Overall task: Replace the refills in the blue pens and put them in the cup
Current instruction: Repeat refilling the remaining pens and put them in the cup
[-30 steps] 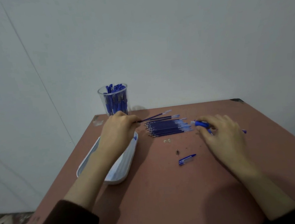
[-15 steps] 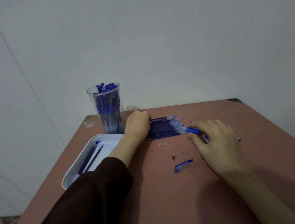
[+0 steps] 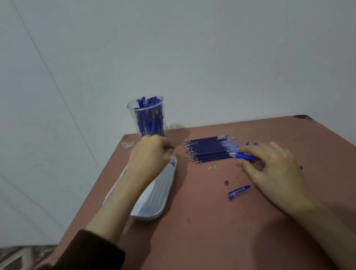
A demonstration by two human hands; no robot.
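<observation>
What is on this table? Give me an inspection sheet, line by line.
Surface: reddish table, worn at the far left corner.
Job's things: clear cup packed with pens, far left; refills lying side by side in a row; blue pen at the row's right end; white tray on the left.
Clutter: pen cap, metal tip and pale scraps, all loose.
Hands: left hand curled above the tray, contents hidden; right hand pinches the blue pen.
Cables: nothing seen.
Surroundings: plain wall; patterned floor, lower left.
</observation>
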